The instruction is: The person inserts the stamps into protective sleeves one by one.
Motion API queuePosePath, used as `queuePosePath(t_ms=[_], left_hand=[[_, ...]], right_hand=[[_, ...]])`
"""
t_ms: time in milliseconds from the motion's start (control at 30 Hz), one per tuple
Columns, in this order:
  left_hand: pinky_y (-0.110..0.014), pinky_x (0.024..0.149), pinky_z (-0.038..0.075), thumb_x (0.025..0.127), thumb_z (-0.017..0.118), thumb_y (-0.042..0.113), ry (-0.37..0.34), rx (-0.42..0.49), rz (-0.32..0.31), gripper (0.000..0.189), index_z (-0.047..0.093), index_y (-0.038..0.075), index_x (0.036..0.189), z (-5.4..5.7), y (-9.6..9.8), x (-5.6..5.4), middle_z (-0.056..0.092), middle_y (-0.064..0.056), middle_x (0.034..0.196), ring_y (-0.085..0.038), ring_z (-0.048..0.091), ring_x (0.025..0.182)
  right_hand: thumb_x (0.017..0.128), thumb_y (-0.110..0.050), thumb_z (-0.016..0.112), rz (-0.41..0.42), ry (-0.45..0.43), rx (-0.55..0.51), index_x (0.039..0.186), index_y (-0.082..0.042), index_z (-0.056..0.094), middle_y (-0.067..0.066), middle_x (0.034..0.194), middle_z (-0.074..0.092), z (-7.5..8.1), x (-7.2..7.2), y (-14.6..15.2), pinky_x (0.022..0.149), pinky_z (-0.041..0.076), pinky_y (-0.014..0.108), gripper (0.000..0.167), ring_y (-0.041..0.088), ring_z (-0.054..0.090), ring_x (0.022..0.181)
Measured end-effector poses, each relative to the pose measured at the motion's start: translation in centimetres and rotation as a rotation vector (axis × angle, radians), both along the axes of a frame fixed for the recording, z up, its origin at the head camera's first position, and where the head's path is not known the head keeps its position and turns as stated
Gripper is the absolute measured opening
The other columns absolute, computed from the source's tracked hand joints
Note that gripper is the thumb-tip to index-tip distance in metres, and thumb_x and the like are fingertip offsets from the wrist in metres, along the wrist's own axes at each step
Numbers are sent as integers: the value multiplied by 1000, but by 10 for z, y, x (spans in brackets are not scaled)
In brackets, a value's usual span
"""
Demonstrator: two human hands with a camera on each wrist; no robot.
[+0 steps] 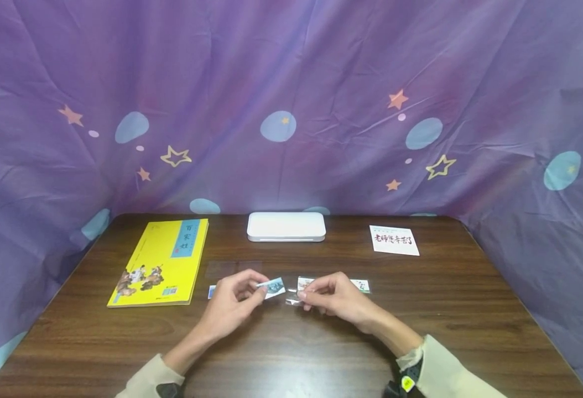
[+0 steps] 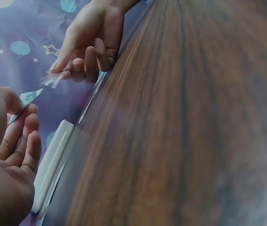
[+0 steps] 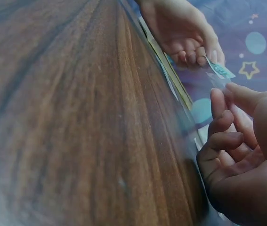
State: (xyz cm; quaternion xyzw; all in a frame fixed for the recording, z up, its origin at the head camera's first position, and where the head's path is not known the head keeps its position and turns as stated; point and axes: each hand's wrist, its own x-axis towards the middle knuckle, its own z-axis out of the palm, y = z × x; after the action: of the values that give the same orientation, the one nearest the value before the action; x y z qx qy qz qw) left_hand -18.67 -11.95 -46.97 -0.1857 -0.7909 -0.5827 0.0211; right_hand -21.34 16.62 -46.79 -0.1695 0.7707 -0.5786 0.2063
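Observation:
My left hand (image 1: 234, 301) pinches a small printed card (image 1: 274, 288), stamp-like with a blue-green picture, between thumb and fingertips. Facing it, my right hand (image 1: 338, 298) holds a small clear plastic sleeve (image 1: 293, 302) between thumb and forefinger. In the right wrist view the card (image 3: 222, 70) overlaps the sleeve (image 3: 218, 82); a narrow gap separates them in the left wrist view. Both are held above the table. Behind my right hand lies a printed strip (image 1: 360, 286), partly hidden by the fingers. A blue-edged piece (image 1: 211, 291) shows beside my left hand, mostly covered.
A yellow book (image 1: 167, 265) lies at the left of the wooden table (image 1: 291, 354). At the back centre sits a white case (image 1: 286, 226), with a white card with red writing (image 1: 394, 240) to its right. Flat transparent film (image 1: 222, 268) lies behind my left hand.

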Motion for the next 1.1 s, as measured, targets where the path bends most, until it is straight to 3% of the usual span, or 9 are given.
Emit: queuePosePath(t_ms=[267, 567, 1100], left_hand=[[-24, 58, 57, 101, 74, 11, 4, -36, -5, 11, 76, 13, 111, -1, -3, -3, 78, -14, 89, -22, 70, 72], [-24, 66, 60, 100, 76, 12, 23, -43, -19, 10, 77, 13, 111, 0, -1, -2, 78, -6, 87, -14, 69, 75], [-26, 68, 63, 99, 78, 16, 12, -39, -34, 10, 77, 14, 110, -2, 0, -1, 79, -4, 87, -12, 70, 76]], right_hand=[[99, -29, 80, -5, -34, -42, 116, 1, 79, 0, 86, 80, 0, -1, 1, 53, 45, 16, 34, 6, 56, 62], [99, -30, 80, -9, -37, -37, 112, -5, 81, 0, 86, 79, 0, 0, 0, 50, 41, 15, 29, 5, 55, 61], [99, -30, 80, -7, -40, -59, 111, -6, 82, -1, 85, 79, -1, 0, 0, 48, 37, 15, 27, 4, 53, 59]])
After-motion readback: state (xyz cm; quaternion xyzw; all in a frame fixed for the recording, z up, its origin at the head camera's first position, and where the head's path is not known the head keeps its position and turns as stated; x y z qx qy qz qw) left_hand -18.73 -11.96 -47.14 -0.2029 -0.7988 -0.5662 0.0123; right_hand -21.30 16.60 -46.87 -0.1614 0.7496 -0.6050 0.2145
